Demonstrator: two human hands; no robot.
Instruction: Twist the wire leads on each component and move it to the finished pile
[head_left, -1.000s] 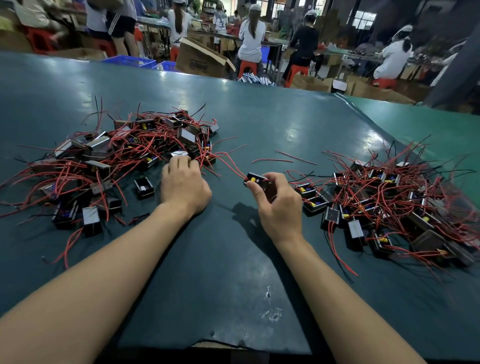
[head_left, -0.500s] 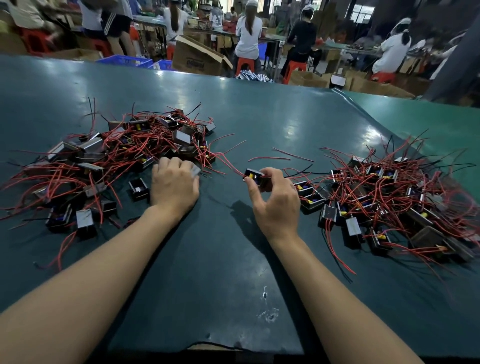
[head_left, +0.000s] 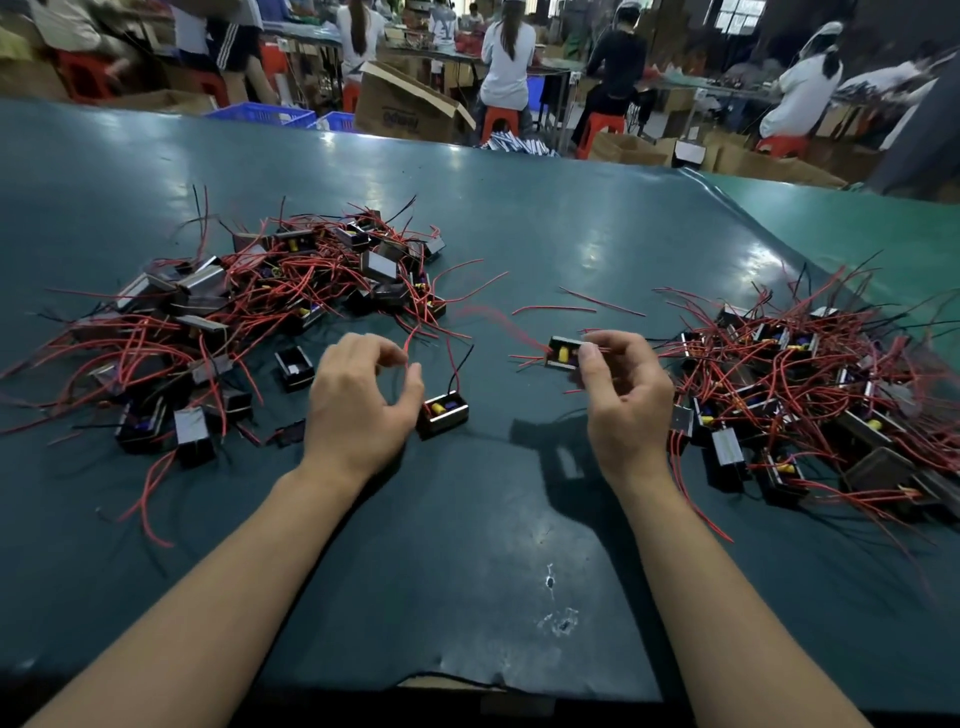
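A small black component (head_left: 563, 353) with a yellow part and red leads is held above the table, pinched in the thumb and fingers of my right hand (head_left: 623, 405). Its leads trail left, blurred. My left hand (head_left: 358, 400) is curled, with the red lead of a second component (head_left: 442, 414) running between thumb and forefinger. That component sits on the mat just right of the hand. A tangled pile of components (head_left: 234, 312) lies to the left, and another pile (head_left: 805, 389) lies to the right.
Two loose red wires (head_left: 553, 310) lie on the dark green mat (head_left: 467, 545) between the piles. The mat is scuffed (head_left: 558, 621) and torn at the near edge. Beyond the table stand a cardboard box (head_left: 410, 104), blue crates (head_left: 260, 111) and seated people.
My left hand drew a component out of the left pile to the middle by its lead. My right hand lifted its component higher and a little to the right.
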